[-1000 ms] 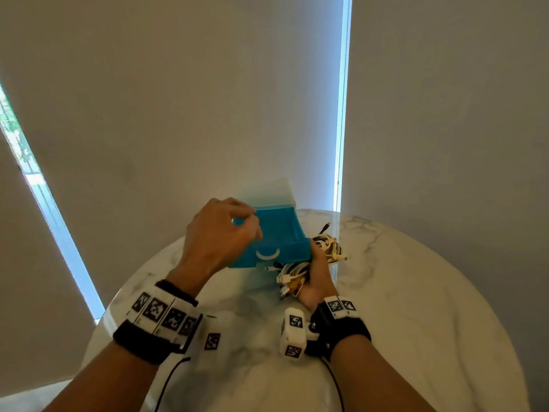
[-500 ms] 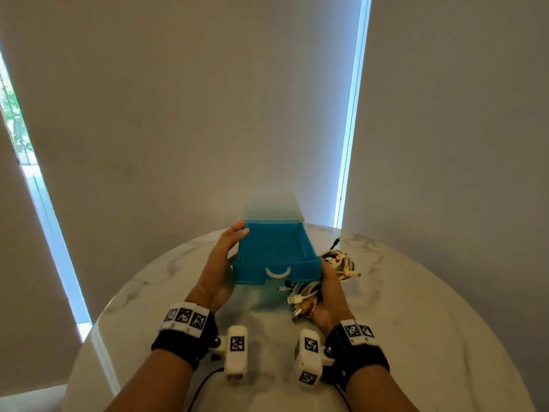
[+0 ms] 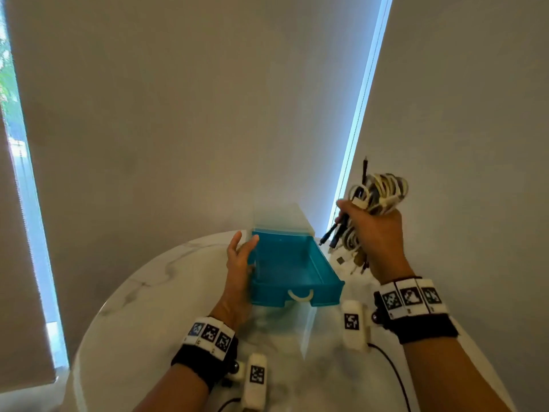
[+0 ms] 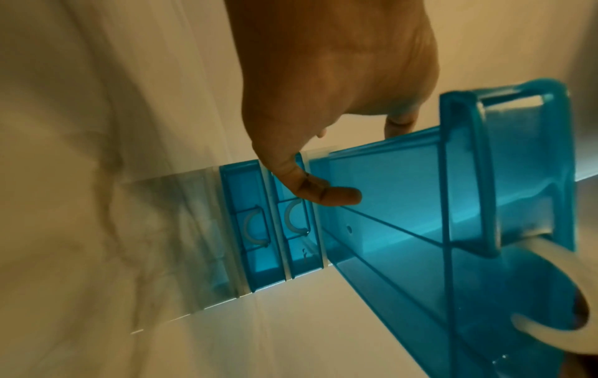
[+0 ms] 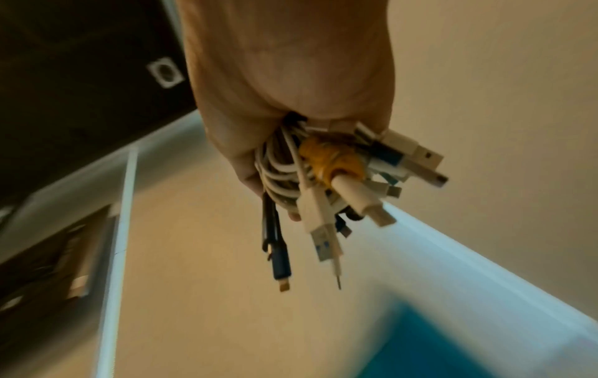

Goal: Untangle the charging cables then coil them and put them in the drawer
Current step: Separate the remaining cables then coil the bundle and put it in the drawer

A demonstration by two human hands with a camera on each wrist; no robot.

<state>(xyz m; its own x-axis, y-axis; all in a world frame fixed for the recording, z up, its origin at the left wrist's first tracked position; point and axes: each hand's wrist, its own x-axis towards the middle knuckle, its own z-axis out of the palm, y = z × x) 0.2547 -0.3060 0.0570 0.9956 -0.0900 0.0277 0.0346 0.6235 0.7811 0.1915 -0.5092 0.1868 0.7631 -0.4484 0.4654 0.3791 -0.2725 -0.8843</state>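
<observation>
In the head view, the fingers of the right hand (image 3: 375, 233) are hidden behind a gripped bundle of charging cables (image 3: 377, 193), raised above the marble table (image 3: 148, 307), to the right of the pulled-out blue drawer (image 3: 292, 275). The left hand (image 3: 239, 263) is laid with straight fingers against the drawer's left wall. The drawer's long axis runs toward the camera.

In the left wrist view, the drawer is cut off at the right edge; the thumb (image 4: 323, 194) is pressed on its side.

In the right wrist view, the plugs (image 5: 327, 230) are seen pointing down and away from the palm; the drawer below is blurred.
</observation>
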